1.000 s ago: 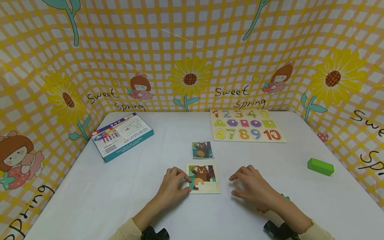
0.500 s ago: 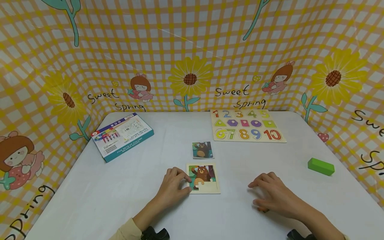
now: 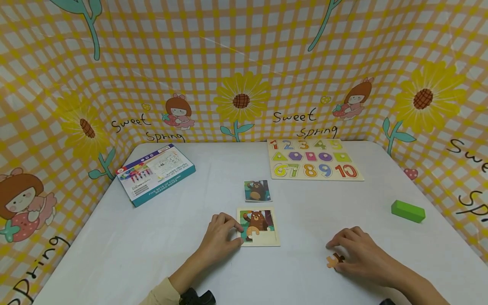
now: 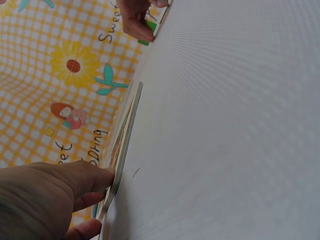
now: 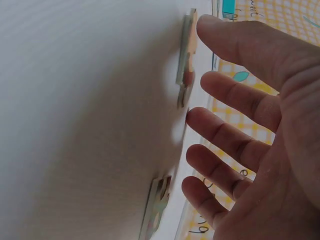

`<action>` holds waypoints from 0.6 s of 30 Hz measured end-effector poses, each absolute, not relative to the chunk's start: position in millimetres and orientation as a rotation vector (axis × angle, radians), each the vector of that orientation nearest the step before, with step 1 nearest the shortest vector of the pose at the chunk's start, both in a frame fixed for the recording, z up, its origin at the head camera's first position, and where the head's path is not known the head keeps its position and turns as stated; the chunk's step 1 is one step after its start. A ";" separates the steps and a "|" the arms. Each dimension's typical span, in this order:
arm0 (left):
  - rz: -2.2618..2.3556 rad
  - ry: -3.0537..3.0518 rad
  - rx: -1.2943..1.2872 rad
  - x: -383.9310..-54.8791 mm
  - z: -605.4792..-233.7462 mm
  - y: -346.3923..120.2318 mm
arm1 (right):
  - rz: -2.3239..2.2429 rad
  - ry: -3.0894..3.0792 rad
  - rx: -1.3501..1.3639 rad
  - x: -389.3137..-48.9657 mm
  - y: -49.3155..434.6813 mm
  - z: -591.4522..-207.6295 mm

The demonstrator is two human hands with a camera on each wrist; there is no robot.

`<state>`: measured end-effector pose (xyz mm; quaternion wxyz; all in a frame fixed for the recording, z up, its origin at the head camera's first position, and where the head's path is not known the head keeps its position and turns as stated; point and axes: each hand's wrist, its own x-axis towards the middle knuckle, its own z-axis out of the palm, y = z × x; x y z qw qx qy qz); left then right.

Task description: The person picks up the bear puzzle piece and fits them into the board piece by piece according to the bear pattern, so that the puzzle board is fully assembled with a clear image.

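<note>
A square wooden jigsaw board (image 3: 267,239) with a partly filled bear picture lies in front of the person. My left hand (image 3: 219,237) holds its left edge with thumb and index finger; in the left wrist view the thumb (image 4: 95,177) sits at the board's rim. To the right, my right hand (image 3: 362,256) is over an orange and brown jigsaw piece (image 3: 335,260), thumb at its near side. The right wrist view shows the fingers spread and relaxed, with the thumb tip close to that piece (image 5: 187,50). A second piece (image 5: 156,210) lies below the little finger.
A bear picture card (image 3: 257,190) lies behind the board. At the back right is a number puzzle board (image 3: 316,160), and at the back left a flat teal-edged box (image 3: 156,173). A green block (image 3: 408,212) lies near the right edge. Patterned cloth surrounds the white table.
My right hand has moved right and toward the person, away from the board, and now stands at the orange and brown piece. The left hand has stayed at the board's left edge.
</note>
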<state>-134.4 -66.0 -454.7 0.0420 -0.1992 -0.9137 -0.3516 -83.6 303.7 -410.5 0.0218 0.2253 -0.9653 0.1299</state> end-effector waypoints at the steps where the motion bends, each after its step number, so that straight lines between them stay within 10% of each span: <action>1: -1.074 -2.795 -0.609 -134.3 -454.7 -66.0 | 0.399 -3.007 0.695 -83.4 304.7 -410.6; 18: -1.066 -2.798 -0.610 -134.2 -453.5 -65.8 | 0.445 -2.765 0.888 -82.1 316.7 -424.1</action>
